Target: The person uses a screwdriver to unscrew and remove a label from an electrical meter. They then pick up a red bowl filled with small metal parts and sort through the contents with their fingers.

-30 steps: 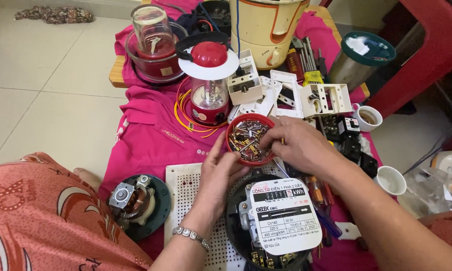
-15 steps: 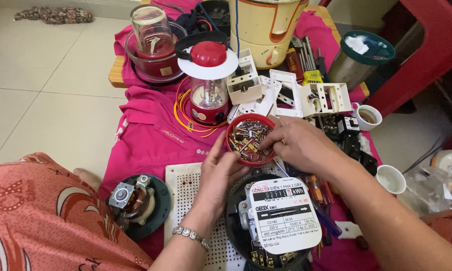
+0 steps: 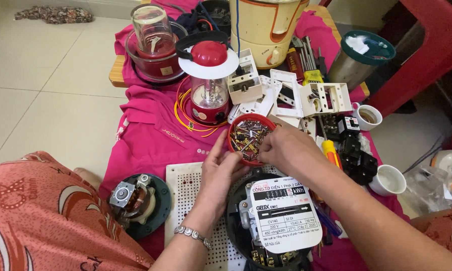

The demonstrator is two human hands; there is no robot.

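Left hand [image 3: 220, 168] steadied the small round red bowl of screws [image 3: 249, 138] at its 7 o'clock rim, fingers loosely curled, so right hand [image 3: 286, 150], fingers pinched, contents hidden, could pick inside.

white rounded label [image 3: 285, 213] with black band on dark round meter [image 3: 241, 226].

This looks like a home used as a small repair corner on a tiled floor [image 3: 50, 100]. A pink cloth [image 3: 150, 135] is spread low, and on it, around an electricity meter [image 3: 278, 221], lie a loose motor [image 3: 133, 200], white switch boxes [image 3: 286, 93], screwdrivers [image 3: 308, 62] and a red bowl of screws [image 3: 248, 136]. Behind the meter stand a blender jar [image 3: 153, 47] and a red lantern [image 3: 208, 80].
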